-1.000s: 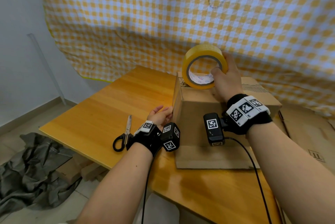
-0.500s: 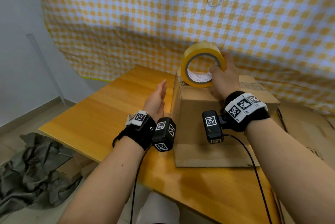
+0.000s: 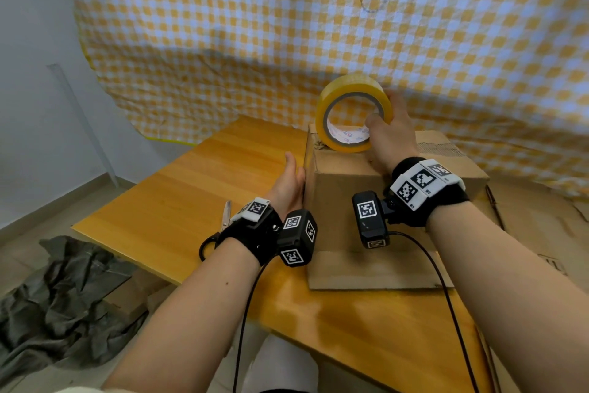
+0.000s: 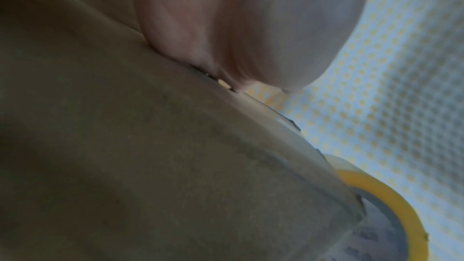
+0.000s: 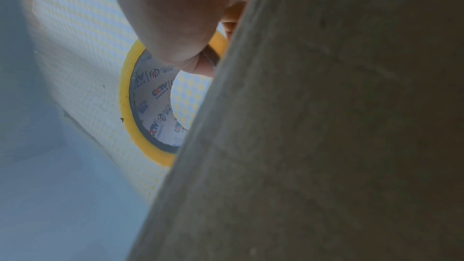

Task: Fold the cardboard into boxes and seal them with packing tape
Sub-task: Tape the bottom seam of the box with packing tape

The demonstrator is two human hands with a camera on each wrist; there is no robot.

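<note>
A brown cardboard box (image 3: 347,217) stands folded on the wooden table (image 3: 178,201), one flap lying flat toward me. On its top left corner stands a yellow roll of packing tape (image 3: 350,96) on edge, gripped by my right hand (image 3: 387,128), thumb inside the core and fingers over the rim. The roll (image 5: 130,106) and box wall (image 5: 326,126) fill the right wrist view. My left hand (image 3: 291,176) lies flat with straight fingers against the box's left side (image 4: 150,146); the roll's rim (image 4: 391,195) shows beyond the box edge.
Scissors (image 3: 220,227) lie on the table behind my left wrist. Flat cardboard sheets (image 3: 541,233) lie to the right of the box. A checked yellow cloth (image 3: 318,26) hangs behind the table. Crumpled grey fabric (image 3: 57,297) lies on the floor at left.
My left hand rose from the table near the scissors and moved forward and right until its flat palm met the box's left side. The right hand kept hold of the tape roll.
</note>
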